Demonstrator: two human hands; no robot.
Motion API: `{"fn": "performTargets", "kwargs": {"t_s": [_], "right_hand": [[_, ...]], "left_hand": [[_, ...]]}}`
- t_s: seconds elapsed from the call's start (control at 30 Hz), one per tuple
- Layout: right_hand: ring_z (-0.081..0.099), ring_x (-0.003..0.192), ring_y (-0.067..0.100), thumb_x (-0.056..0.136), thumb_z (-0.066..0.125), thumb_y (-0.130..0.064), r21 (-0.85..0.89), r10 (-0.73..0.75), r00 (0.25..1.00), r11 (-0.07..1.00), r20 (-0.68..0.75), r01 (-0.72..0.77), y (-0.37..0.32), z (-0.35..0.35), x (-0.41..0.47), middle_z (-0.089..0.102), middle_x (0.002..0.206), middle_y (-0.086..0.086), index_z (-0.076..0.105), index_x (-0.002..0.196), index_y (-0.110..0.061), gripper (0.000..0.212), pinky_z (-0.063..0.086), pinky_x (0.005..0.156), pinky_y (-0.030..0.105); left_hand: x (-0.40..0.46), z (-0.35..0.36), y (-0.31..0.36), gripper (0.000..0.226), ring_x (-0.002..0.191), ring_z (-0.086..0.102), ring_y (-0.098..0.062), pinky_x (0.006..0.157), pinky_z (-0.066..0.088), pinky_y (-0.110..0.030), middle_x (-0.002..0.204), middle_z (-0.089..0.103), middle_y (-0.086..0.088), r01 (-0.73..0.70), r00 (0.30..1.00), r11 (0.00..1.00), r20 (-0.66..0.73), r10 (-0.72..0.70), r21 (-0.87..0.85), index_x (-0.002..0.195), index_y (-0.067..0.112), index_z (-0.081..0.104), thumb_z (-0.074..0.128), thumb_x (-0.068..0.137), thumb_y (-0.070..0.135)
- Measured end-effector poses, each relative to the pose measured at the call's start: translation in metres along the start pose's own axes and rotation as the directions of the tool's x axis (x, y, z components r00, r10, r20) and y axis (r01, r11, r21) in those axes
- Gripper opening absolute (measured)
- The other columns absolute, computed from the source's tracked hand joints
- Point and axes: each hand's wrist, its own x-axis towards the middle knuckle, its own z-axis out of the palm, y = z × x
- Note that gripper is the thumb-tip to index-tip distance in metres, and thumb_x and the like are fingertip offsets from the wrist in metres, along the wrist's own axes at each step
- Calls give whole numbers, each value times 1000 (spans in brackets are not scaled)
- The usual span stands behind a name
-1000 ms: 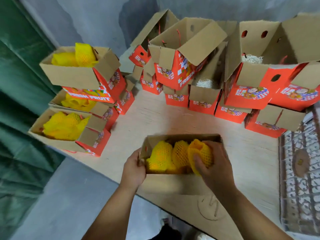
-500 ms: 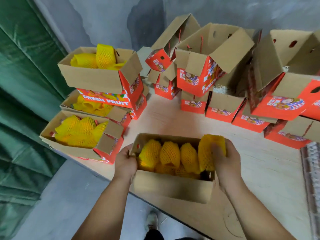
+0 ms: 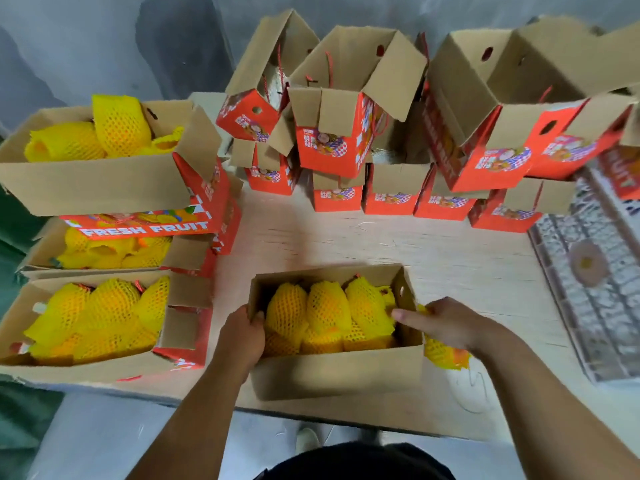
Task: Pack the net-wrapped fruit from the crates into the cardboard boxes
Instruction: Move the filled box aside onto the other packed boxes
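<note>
Head cam: the open box (image 3: pixel 337 374) sits at the near edge of the table (image 3: pixel 450 258), right in front of me, long axis running left-right. Inside, three fruit in yellow net (image 3: pixel 325 311) stand in a row w/ pointed ends up and away from me, more yellow netting under them. My left hand (image 3: pixel 242 336) grips the box's left end wall, thumb over the rim, fingers outside, forearm coming up from bottom left. My right hand (image 3: pixel 446 323) is at the right end wall, index finger stretched left over the rim twd the fruit, other fingers curled round another netted fruit (image 3: pixel 441 353) outside the box, just beside its right wall. Left side: three filled boxes (image 3: pixel 104 188), stacked. Back: empty red boxes (image 3: pixel 346 147), flaps open.
</note>
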Motion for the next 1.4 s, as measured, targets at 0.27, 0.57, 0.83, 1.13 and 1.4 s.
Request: {"fn": "performTargets", "kwargs": {"t_s": [0.27, 0.57, 0.83, 1.13, 1.4], "right_hand": [[70, 82, 31, 87, 58, -35, -62, -58, 997, 996, 49, 61, -23, -17, -5, 74, 78, 12, 76, 74, -8, 35, 56, 78, 42], [56, 61, 20, 82, 70, -26, -159, -323, 946, 934, 3, 319, -120, -115, -72, 64, 57, 9, 73, 59, -13, 27, 43, 61, 35], [69, 80, 32, 78, 69, -42, -195, -575, 805, 782, 144, 593, -261, -92, -101, 73, 75, 11, 76, 70, -13, 30, 59, 80, 51], [52, 69, 14, 83, 67, -43, -188, -520, 829, 810, 206, 555, -381, 48, -69, 54, 80, 2, 62, 97, -14, 33, 36, 52, 25], [57, 70, 8, 49, 57, -84, -8, -510, 854, 858, 106, 513, -373, 97, -51, 58, 75, -11, 57, 74, -28, 61, 38, 55, 24]], "left_hand": [[-14, -17, 22, 33, 115, 60, -29, 107, 46, -47, 123, 65, -8, -60, 998, 996, -27, 62, 65, 134, 14, 59, 40, 112, 28], [-75, -131, 81, 24, 79, 65, -19, 69, 44, -34, 72, 72, 9, -238, 941, 971, -250, 229, -8, 78, 27, 74, 61, 98, 24], [-107, -277, 56, 22, 76, 61, -32, 74, 52, -54, 85, 71, -24, -213, 899, 972, -409, 155, -100, 91, 8, 73, 66, 100, 27], [-22, -383, -10, 15, 72, 66, -28, 68, 52, -34, 91, 73, -24, 33, 853, 999, -520, -41, -26, 95, 8, 73, 69, 98, 23], [9, -360, -59, 30, 95, 67, -35, 87, 58, -46, 104, 72, -4, -6, 668, 1000, -744, 13, 11, 111, 26, 69, 56, 84, 33]]}}
